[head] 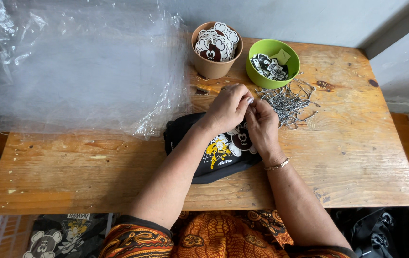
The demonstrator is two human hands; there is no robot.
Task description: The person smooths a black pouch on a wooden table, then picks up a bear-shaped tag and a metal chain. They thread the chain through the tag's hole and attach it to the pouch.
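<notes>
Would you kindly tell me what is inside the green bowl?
The green bowl holds black-and-white printed tags and one pale green square piece. Whatever lies beneath them is covered.

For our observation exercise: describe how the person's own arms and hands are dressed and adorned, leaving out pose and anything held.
Both forearms are bare. The right hand has a thin gold-coloured bracelet at its wrist. The left hand wears nothing visible. Short orange patterned sleeves with dark trim cover the upper arms.
</notes>
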